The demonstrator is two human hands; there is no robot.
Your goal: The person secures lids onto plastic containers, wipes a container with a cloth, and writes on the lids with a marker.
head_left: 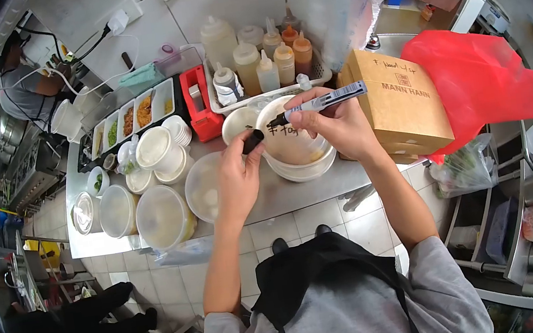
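Note:
My right hand (pixel 331 121) holds a grey and white marker (pixel 332 98), its dark tip pointing left over a round white-lidded container (pixel 294 146) with black handwriting on its lid. My left hand (pixel 239 170) pinches a black marker cap (pixel 252 141) at that container's left edge. Marker and cap are apart. Behind the cap sits a smaller round lidded tub (pixel 238 123), partly covered by the larger one. A round translucent container (pixel 202 188) stands just left of my left hand.
A brown box (pixel 399 98) and a red plastic bag (pixel 476 75) are at the right. Squeeze bottles fill a white basket (pixel 270 95) behind. A red tape dispenser (pixel 200 104), topping trays (pixel 129 117) and several lidded tubs (pixel 164 214) stand left. Two people are farther left.

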